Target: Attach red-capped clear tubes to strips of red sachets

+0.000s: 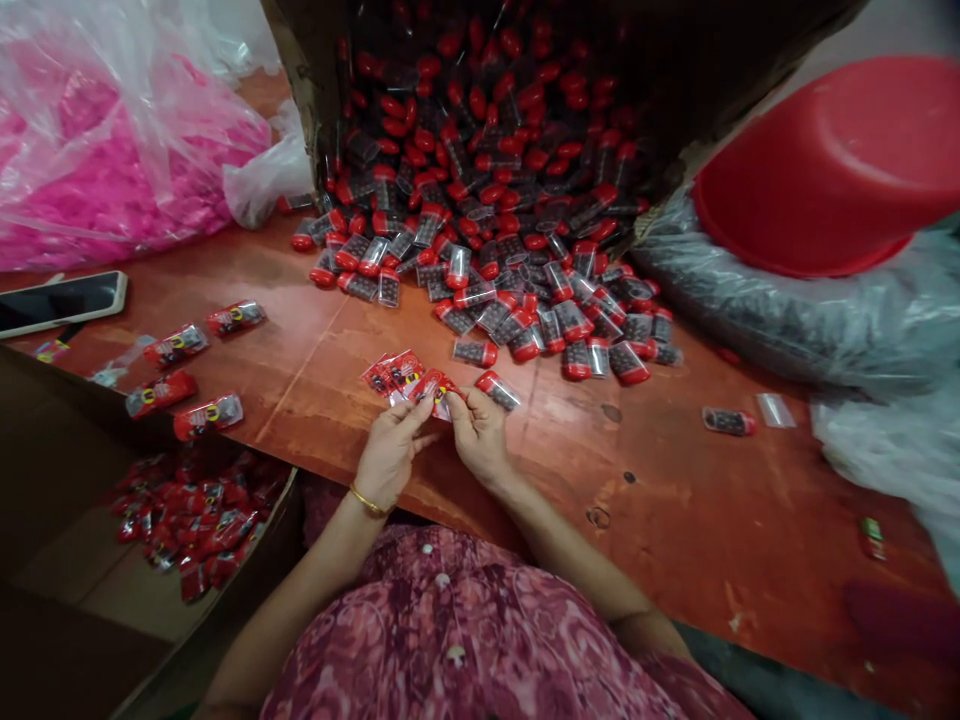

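Both hands meet over the table's near edge at a small red printed wrapper (433,385). My left hand (390,452), with a gold bangle at the wrist, pinches its left side between thumb and fingers. At its right side, my right hand (482,437) closes thumb and fingertips on it. Just beyond the right fingers lies a small clear container with a red cap (498,391); whether they touch it I cannot tell. Several more flat red wrappers (393,372) are fanned out on the wood beside the left fingers.
A large pile of red-capped containers (517,270) spills from a dark carton. Wrapped pieces (208,415) lie at left near a phone (64,303), above an open box (281,510) of wrapped ones. Pink-filled bags (112,150) stand back left; a red tub (817,170) rests on bags at right.
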Tool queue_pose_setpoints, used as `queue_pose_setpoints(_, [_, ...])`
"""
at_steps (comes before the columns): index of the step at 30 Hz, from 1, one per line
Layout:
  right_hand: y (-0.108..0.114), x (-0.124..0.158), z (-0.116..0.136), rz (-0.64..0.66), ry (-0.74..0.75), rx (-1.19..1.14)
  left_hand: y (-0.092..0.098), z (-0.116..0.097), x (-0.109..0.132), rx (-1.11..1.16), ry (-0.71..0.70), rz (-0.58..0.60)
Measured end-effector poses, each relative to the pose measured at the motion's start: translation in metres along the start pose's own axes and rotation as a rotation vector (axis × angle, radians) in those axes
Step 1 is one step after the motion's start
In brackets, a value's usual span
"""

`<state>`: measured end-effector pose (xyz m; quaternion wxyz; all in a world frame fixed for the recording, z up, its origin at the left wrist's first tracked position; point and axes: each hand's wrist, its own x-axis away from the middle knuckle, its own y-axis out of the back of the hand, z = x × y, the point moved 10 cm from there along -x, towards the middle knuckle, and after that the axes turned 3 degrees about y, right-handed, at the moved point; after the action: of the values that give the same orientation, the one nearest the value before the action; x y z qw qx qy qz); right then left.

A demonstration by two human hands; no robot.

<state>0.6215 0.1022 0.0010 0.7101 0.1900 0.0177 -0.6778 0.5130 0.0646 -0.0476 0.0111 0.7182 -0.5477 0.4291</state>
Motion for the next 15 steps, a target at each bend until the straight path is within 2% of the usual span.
queue_pose_setpoints(2, [-0.001, 0.000, 0.001, 0.068, 0.004, 0.028, 0.004, -0.010, -0.001, 0.004, -0.093, -0.056])
queue_pose_setpoints(4, [0.008, 0.000, 0.001, 0.108, 0.031, 0.115, 0.006, -0.015, -0.002, 0.012, -0.121, -0.100])
queue_pose_setpoints(7, [0.037, -0.001, 0.000, 0.103, 0.133, 0.436, 0.011, -0.018, -0.004, 0.033, -0.131, -0.167])
queue_pose_setpoints(9, [0.054, -0.002, -0.010, 0.101, 0.153, 0.720, 0.012, -0.019, -0.005, 0.041, -0.139, -0.179])
queue_pose_setpoints(11, [0.063, -0.002, -0.026, 0.145, 0.139, 0.896, 0.010, -0.019, -0.006, 0.039, -0.142, -0.166])
queue_pose_setpoints(13, [0.066, -0.002, -0.037, 0.184, 0.130, 0.927, 0.008, -0.018, -0.006, 0.031, -0.134, -0.143])
queue_pose_setpoints(15, [0.068, 0.001, -0.037, 0.181, 0.117, 0.820, 0.006, -0.017, -0.006, 0.019, -0.117, -0.121])
